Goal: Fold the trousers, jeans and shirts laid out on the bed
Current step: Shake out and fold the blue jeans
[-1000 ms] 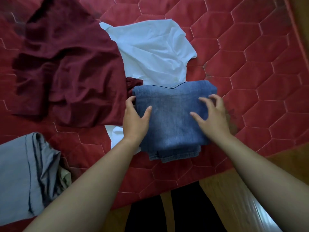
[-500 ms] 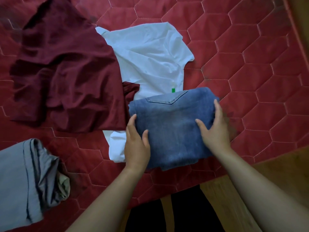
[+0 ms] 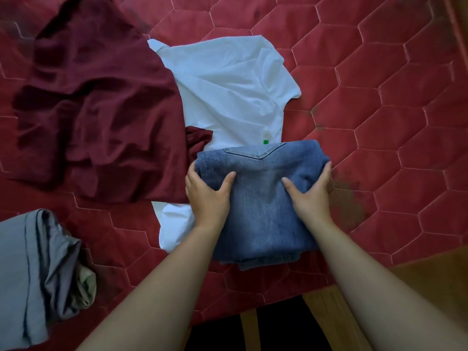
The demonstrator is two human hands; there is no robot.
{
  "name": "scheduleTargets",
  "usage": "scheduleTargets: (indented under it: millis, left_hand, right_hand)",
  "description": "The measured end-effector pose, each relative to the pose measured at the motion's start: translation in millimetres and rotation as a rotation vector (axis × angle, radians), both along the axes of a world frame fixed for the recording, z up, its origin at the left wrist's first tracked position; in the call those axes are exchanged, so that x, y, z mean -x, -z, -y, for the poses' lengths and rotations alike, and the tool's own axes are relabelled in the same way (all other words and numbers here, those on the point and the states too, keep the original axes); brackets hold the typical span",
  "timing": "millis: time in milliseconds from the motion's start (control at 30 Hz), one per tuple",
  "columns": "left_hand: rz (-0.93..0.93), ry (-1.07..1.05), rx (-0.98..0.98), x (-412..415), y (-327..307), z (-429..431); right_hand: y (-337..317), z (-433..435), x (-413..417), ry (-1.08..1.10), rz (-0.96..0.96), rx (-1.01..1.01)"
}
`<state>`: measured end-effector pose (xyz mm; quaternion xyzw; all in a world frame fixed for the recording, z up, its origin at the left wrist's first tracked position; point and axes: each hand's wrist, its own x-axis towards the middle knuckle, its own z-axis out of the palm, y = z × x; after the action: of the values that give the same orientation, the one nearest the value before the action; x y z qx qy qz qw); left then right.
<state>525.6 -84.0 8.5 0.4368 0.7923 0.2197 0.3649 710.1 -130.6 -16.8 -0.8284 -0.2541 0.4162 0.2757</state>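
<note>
Folded jeans [image 3: 263, 198] sit near the front edge of the bed [image 3: 379, 84], a compact blue bundle with a pocket seam showing at the far edge and layered hems sticking out at the near edge. My left hand [image 3: 206, 198] grips the bundle's left side, thumb on top of the denim, fingers wrapped round the edge and out of sight beneath or beside it. My right hand [image 3: 310, 196] does the same on the right side, thumb on top, fingers curled round the right edge. Both clamped on the jeans; lifted or resting, cannot tell. The jeans overlap the near part of a white shirt [image 3: 228, 92], which lies spread and wrinkled behind and to the left, a small green tag [image 3: 265, 141] just at the jeans' far edge. A maroon shirt [image 3: 96, 117] lies crumpled to the left, its edge lying over the white shirt. Grey trousers [image 3: 35, 269] bunched at the left near corner, well apart from the jeans, with some pale fabric showing at their edge. Red quilted bed cover with hexagon stitching under everything. Wooden floor [image 3: 430, 279] at bottom right.
</note>
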Motion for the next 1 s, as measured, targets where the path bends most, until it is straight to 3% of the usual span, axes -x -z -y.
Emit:
scheduleTargets:
  millis: [233, 500, 800, 1000]
  left_hand:
    - [-0.126, 0.014, 0.012, -13.8, -1.0, 14.5]
    - [-0.175, -0.006, -0.071, -19.0, 1.4, 4.0]
    - [-0.103, 0.051, -0.144, -28.0, -18.1, 4.1]
    - [-0.006, -0.053, -0.225, -14.5, -59.6, 7.0]
  right_hand:
    - [-15.6, 6.1, 11.8, -0.138, 0.072, -0.090]
    - [-5.2, 2.6, 11.0, -0.250, 0.112, -0.001]
    - [-29.5, 6.5, 7.3, -0.261, 0.120, 0.007]
    - [-81.0, -5.1, 10.1, -0.318, 0.163, -0.077]
